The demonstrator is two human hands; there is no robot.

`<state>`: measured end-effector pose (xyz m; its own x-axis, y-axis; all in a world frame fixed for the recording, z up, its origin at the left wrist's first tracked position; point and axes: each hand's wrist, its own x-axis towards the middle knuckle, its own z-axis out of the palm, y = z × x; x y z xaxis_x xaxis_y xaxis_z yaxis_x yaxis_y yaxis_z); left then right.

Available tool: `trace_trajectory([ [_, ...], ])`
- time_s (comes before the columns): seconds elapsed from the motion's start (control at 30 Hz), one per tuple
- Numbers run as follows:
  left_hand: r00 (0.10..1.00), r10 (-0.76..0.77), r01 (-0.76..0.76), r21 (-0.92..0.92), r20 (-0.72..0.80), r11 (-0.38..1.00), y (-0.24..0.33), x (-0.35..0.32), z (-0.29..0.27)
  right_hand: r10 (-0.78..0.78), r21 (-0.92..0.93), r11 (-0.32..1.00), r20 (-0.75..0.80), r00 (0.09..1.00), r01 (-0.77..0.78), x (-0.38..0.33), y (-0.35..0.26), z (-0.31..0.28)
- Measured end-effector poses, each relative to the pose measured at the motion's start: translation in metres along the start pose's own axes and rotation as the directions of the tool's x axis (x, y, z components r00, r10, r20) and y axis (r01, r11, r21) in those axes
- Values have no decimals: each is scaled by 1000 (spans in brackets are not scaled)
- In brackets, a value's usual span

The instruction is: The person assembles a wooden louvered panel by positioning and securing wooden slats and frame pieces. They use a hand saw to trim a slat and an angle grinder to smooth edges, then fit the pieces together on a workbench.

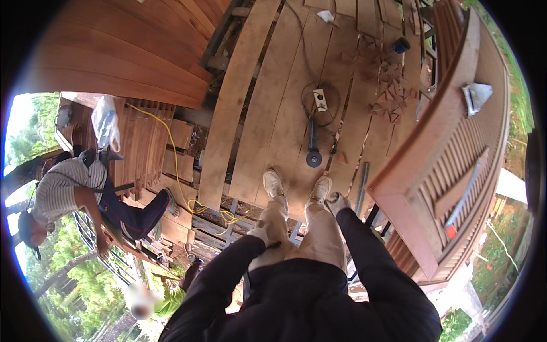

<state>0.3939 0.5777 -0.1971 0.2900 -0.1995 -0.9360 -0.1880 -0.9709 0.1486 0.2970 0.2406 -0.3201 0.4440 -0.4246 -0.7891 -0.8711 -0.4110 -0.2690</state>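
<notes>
My left hand (262, 232) rests on my left thigh, its fingers lying loosely against the trousers. Off to the right of my knees, my right hand (338, 203) is closed with fingers curled; a dark bit shows at it, too small to name. On the boards in front of my shoes lies an angle grinder (313, 137), disc end towards me. Beyond it is a white socket box (320, 100) ringed by coiled dark cable. Close by my right hand, a dark metal bar (362, 185) lies along the planks.
Gaps run between the deck boards (273, 102). Several triangular wood offcuts (393, 94) are scattered near a dark tin (400, 45). A slatted wooden panel (450, 171) stands right. Yellow cable (174, 154) trails left, where a co-worker (74, 185) in a striped shirt bends over.
</notes>
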Motion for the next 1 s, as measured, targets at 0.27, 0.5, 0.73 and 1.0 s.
trace_trajectory([
  [0.27,929,-175,58,-336,-328,940,-27,53,33,15,-189,980,-230,973,-60,301,-120,92],
  [0.5,888,-256,82,-416,-382,906,-44,71,40,228,14,971,-363,903,-239,451,-136,107],
  [0.73,918,-226,92,-379,-325,921,-29,56,23,-53,-7,999,-110,993,52,305,-164,139],
  [1.0,386,323,-437,137,-864,889,-18,11,3,-481,-116,844,264,836,523,-33,-225,80],
])
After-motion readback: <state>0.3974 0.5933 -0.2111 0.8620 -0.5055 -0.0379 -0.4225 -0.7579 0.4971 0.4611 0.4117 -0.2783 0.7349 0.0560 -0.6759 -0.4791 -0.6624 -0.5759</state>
